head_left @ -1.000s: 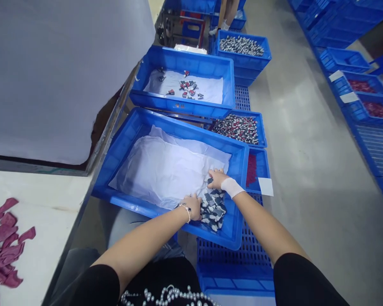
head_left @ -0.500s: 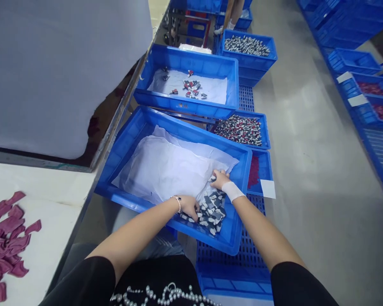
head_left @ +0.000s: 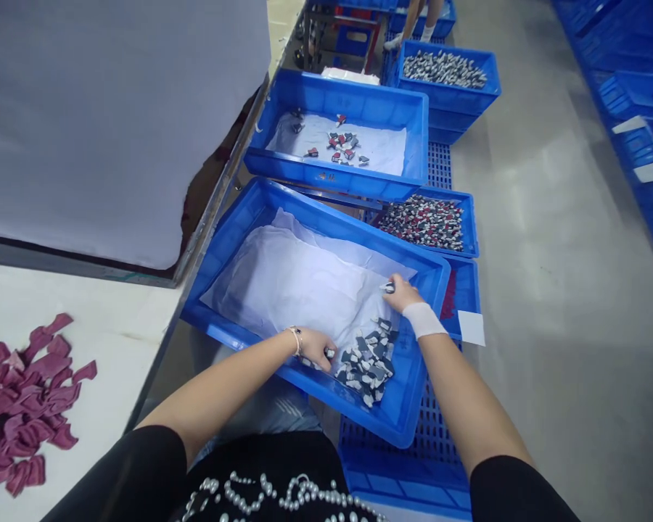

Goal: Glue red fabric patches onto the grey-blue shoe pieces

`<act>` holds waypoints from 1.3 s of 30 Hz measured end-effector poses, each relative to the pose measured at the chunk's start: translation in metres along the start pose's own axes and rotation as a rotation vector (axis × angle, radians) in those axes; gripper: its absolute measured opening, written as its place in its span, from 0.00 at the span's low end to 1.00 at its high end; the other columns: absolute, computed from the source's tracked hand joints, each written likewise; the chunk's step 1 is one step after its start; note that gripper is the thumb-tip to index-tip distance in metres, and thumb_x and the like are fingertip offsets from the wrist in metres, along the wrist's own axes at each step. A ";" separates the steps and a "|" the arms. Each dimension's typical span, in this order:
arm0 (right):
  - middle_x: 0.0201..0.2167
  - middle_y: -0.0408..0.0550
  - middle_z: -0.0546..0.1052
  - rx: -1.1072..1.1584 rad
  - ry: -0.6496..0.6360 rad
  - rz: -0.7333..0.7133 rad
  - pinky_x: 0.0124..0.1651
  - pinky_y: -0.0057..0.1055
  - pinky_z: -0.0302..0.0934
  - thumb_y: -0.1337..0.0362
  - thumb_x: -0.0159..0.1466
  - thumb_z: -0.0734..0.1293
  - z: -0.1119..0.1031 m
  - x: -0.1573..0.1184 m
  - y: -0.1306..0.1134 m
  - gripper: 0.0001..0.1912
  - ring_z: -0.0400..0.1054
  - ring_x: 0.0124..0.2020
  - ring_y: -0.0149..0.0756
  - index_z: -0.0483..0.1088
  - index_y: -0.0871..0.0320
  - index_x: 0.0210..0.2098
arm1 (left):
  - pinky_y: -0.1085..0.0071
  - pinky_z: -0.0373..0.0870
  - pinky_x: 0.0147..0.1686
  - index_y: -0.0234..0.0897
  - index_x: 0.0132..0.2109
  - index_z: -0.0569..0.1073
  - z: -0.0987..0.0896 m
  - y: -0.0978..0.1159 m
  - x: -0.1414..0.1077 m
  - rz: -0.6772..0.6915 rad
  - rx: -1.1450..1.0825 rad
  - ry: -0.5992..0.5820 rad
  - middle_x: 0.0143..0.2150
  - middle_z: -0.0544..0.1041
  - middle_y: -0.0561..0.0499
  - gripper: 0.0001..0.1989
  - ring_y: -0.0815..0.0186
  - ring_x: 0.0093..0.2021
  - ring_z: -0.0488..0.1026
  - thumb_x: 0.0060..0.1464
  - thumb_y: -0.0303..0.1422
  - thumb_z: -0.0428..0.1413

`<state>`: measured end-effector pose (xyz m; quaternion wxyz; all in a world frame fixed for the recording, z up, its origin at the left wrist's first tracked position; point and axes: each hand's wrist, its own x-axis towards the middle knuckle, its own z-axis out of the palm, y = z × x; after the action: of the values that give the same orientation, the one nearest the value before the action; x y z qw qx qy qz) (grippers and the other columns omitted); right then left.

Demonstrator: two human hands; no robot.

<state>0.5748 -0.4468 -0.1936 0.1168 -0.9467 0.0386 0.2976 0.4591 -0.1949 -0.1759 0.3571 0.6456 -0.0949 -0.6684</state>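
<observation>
In front of me a blue plastic crate [head_left: 326, 212] sits at a slant, lined with white cloth [head_left: 305, 272]. Small dark grey and white pieces [head_left: 367, 362] lie heaped in its near right corner. My left hand [head_left: 318, 348] is curled at the left side of the heap, with a grey and white piece between thumb and fingers. On the other side, my right hand [head_left: 404, 293] pinches grey and white pieces above the cloth, near the crate's right wall; how many it holds I cannot tell.
A second blue crate [head_left: 331, 174] with red and grey pieces stands behind. Crates of small pieces [head_left: 421, 221] line the right side on blue slatted pallets. Dark red pieces [head_left: 33, 406] lie on the white table [head_left: 109, 326] at left. A person's legs [head_left: 413, 18] show far back.
My right hand has lifted off the heap and moved up and right with pieces in its fingers. My left hand has drawn slightly away from the heap. The view has shifted a little.
</observation>
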 end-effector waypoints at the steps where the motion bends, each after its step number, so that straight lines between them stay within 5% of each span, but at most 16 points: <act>1: 0.54 0.53 0.70 0.033 0.016 0.003 0.53 0.48 0.67 0.60 0.69 0.67 -0.009 -0.003 0.002 0.17 0.69 0.51 0.45 0.67 0.59 0.55 | 0.67 0.77 0.36 0.31 0.47 0.73 -0.006 -0.004 -0.003 0.019 -0.100 0.008 0.41 0.76 0.48 0.10 0.66 0.37 0.75 0.62 0.34 0.58; 6: 0.48 0.50 0.72 0.266 -0.036 -0.154 0.45 0.40 0.69 0.62 0.69 0.67 -0.043 -0.051 -0.027 0.16 0.70 0.43 0.39 0.65 0.59 0.55 | 0.72 0.74 0.28 0.33 0.52 0.69 -0.032 -0.014 -0.037 0.237 -0.682 0.224 0.41 0.74 0.49 0.14 0.69 0.32 0.73 0.64 0.37 0.55; 10: 0.35 0.40 0.71 0.433 -0.271 -0.566 0.40 0.30 0.66 0.73 0.60 0.66 -0.047 -0.119 -0.123 0.22 0.67 0.33 0.33 0.62 0.55 0.52 | 0.74 0.75 0.27 0.39 0.52 0.66 -0.006 -0.025 -0.104 0.469 -1.163 0.489 0.44 0.73 0.49 0.16 0.69 0.32 0.73 0.62 0.42 0.54; 13: 0.40 0.41 0.70 0.444 -0.457 -0.926 0.42 0.29 0.63 0.71 0.58 0.63 -0.040 -0.184 -0.207 0.21 0.67 0.37 0.34 0.60 0.53 0.50 | 0.72 0.76 0.30 0.42 0.48 0.66 0.067 -0.043 -0.168 0.618 -1.520 0.745 0.40 0.73 0.53 0.17 0.70 0.30 0.73 0.58 0.48 0.54; 16: 0.42 0.44 0.70 0.326 -0.671 -1.245 0.45 0.31 0.61 0.71 0.57 0.62 -0.016 -0.254 -0.278 0.20 0.66 0.41 0.36 0.61 0.54 0.49 | 0.71 0.75 0.27 0.41 0.45 0.68 0.168 -0.068 -0.222 0.721 -1.865 1.019 0.35 0.73 0.54 0.18 0.70 0.27 0.72 0.56 0.48 0.57; 19: 0.42 0.44 0.71 0.101 -0.943 -1.501 0.47 0.30 0.60 0.74 0.54 0.62 0.033 -0.328 -0.339 0.22 0.66 0.43 0.37 0.62 0.54 0.47 | 0.72 0.73 0.24 0.33 0.41 0.71 0.271 -0.100 -0.258 0.789 -2.187 1.301 0.31 0.74 0.50 0.19 0.69 0.26 0.72 0.54 0.45 0.61; 22: 0.42 0.43 0.72 -0.136 -1.079 -1.712 0.49 0.31 0.60 0.76 0.52 0.65 0.104 -0.406 -0.390 0.24 0.67 0.44 0.37 0.64 0.55 0.47 | 0.75 0.71 0.23 0.33 0.38 0.70 0.356 -0.138 -0.279 0.859 -2.430 1.695 0.27 0.73 0.53 0.15 0.70 0.24 0.72 0.59 0.42 0.58; 25: 0.40 0.46 0.72 -0.310 -1.036 -1.815 0.50 0.38 0.62 0.71 0.57 0.70 0.179 -0.476 -0.431 0.19 0.67 0.44 0.41 0.66 0.58 0.47 | 0.75 0.69 0.23 0.33 0.39 0.71 0.404 -0.177 -0.296 0.930 -2.519 2.024 0.27 0.73 0.54 0.15 0.72 0.23 0.70 0.64 0.42 0.52; 29: 0.50 0.51 0.71 -0.395 -0.920 -1.826 0.54 0.49 0.62 0.60 0.67 0.69 0.247 -0.538 -0.473 0.16 0.68 0.50 0.45 0.68 0.60 0.52 | 0.69 0.74 0.31 0.31 0.46 0.72 0.432 -0.213 -0.329 1.027 -2.452 2.212 0.37 0.77 0.48 0.18 0.68 0.30 0.75 0.67 0.43 0.48; 32: 0.60 0.55 0.65 -0.336 -0.896 -1.825 0.62 0.56 0.55 0.60 0.68 0.68 0.254 -0.548 -0.483 0.23 0.60 0.60 0.52 0.63 0.59 0.60 | 0.65 0.77 0.36 0.36 0.56 0.69 0.449 -0.216 -0.346 0.970 -2.361 2.360 0.52 0.76 0.42 0.18 0.63 0.39 0.78 0.68 0.40 0.45; 34: 0.65 0.56 0.61 -0.284 -0.932 -1.827 0.66 0.54 0.50 0.61 0.68 0.68 0.233 -0.524 -0.473 0.28 0.55 0.65 0.52 0.59 0.58 0.64 | 0.62 0.78 0.38 0.49 0.64 0.60 0.454 -0.205 -0.341 0.846 -2.316 2.437 0.66 0.65 0.46 0.21 0.58 0.45 0.78 0.67 0.40 0.46; 37: 0.64 0.50 0.64 -0.217 -0.983 -1.730 0.64 0.38 0.56 0.59 0.68 0.66 0.171 -0.441 -0.433 0.27 0.58 0.64 0.42 0.60 0.53 0.64 | 0.67 0.77 0.40 0.66 0.65 0.53 0.436 -0.181 -0.311 0.625 -2.166 2.492 0.74 0.46 0.61 0.30 0.55 0.59 0.70 0.61 0.42 0.55; 39: 0.54 0.49 0.74 -0.168 -0.937 -1.554 0.55 0.33 0.66 0.56 0.67 0.65 0.120 -0.369 -0.389 0.20 0.69 0.54 0.40 0.67 0.54 0.57 | 0.68 0.76 0.41 0.57 0.62 0.64 0.409 -0.167 -0.286 0.444 -1.876 2.457 0.71 0.56 0.55 0.27 0.52 0.60 0.69 0.56 0.47 0.58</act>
<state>0.2612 -0.0389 -0.0002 0.2187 -0.4938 -0.6836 0.4909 -0.0065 -0.0387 0.0138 0.5607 0.3037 0.5898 0.4954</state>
